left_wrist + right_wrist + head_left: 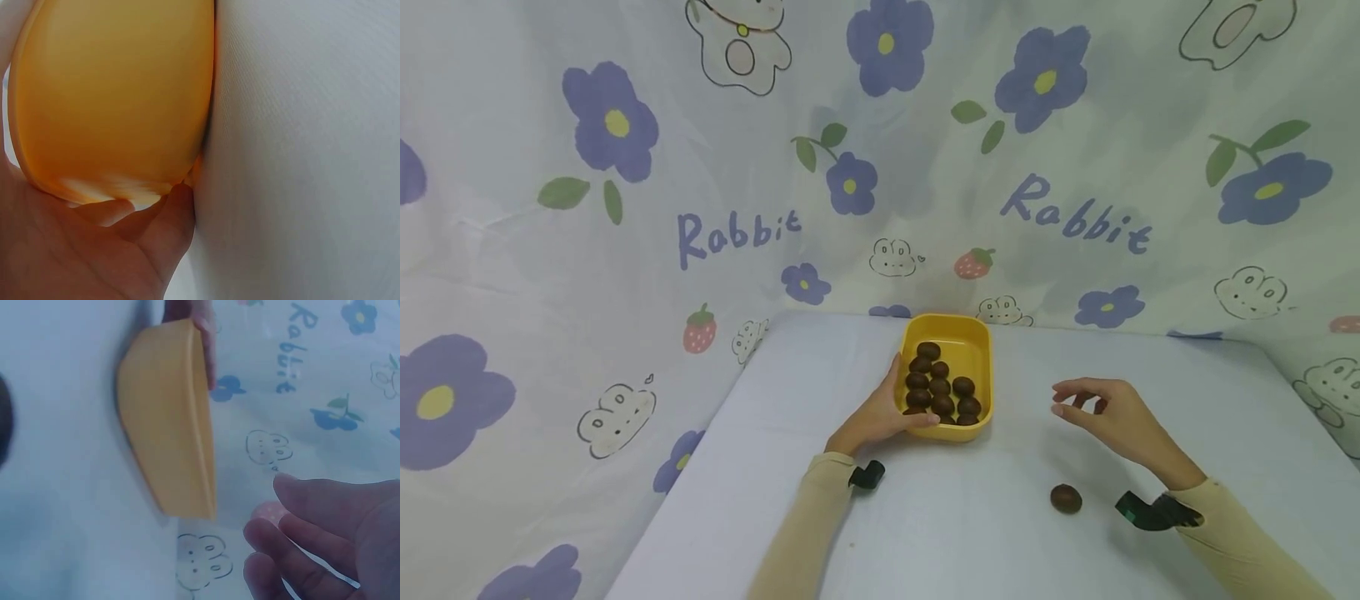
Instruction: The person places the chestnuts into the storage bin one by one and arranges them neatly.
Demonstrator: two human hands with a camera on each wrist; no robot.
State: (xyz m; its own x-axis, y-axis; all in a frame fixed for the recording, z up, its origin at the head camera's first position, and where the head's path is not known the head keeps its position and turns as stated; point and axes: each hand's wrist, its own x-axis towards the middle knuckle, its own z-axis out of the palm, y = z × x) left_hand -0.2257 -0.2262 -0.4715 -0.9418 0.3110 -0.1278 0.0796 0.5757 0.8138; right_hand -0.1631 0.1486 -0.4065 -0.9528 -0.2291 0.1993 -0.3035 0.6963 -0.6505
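My left hand (880, 414) grips the near left side of a yellow plastic box (967, 340), its thumb over the near rim. The left wrist view shows that hand against the box wall (119, 94). Inside the box lie several round, dark brown, chestnut-like nuts (940, 387), mostly toward the left and near side. To the right of the box, my right hand (1112, 412) hovers above the table, fingers loosely bent and thumb apart, holding nothing. One more brown nut (1066, 499) lies on the table below and nearer than that hand.
A white cloth (940, 525) covers the table. Behind it hangs a curtain (925, 275) printed with flowers, rabbits and lettering. Dark wrist cameras sit on both sleeves, the right one (1153, 511) close beside the loose nut.
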